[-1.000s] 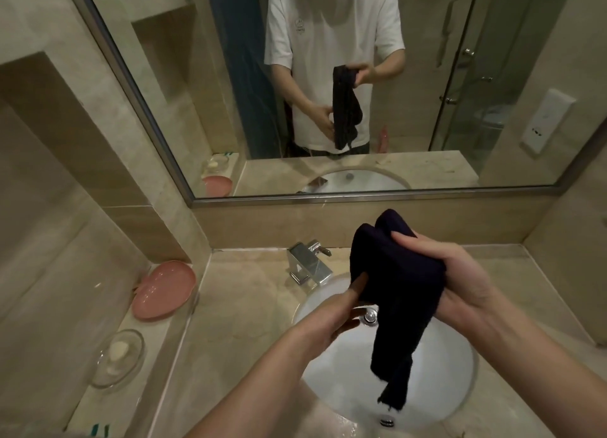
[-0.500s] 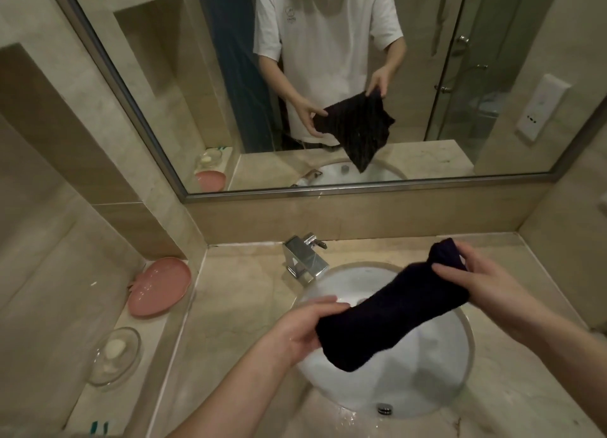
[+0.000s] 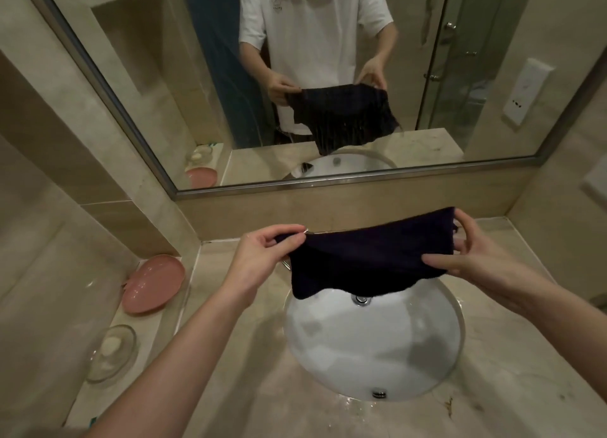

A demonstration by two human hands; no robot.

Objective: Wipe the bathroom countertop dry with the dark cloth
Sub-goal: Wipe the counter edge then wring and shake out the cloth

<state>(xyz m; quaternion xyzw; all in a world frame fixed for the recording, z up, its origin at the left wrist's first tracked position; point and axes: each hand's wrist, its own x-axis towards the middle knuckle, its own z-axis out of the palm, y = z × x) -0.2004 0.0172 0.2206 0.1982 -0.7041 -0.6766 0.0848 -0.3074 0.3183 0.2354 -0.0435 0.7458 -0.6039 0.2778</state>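
1. Centre frame: the dark cloth [image 3: 371, 260], bunched a second ago, now hangs spread above the sink [image 3: 374, 349].
2. Left hand [image 3: 262, 257] and right hand [image 3: 473, 257] each pinch an end.
3. Wet countertop [image 3: 512, 355] remains unwiped; wiping likely follows.

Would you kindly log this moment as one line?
dark cloth spread over sink | left hand pinches | right hand pinches | countertop unwiped

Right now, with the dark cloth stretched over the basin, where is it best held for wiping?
Judging by its pose, the dark cloth is best held at its two upper corners, from either side, as the left hand and right hand pinch it: it hangs flat between them.
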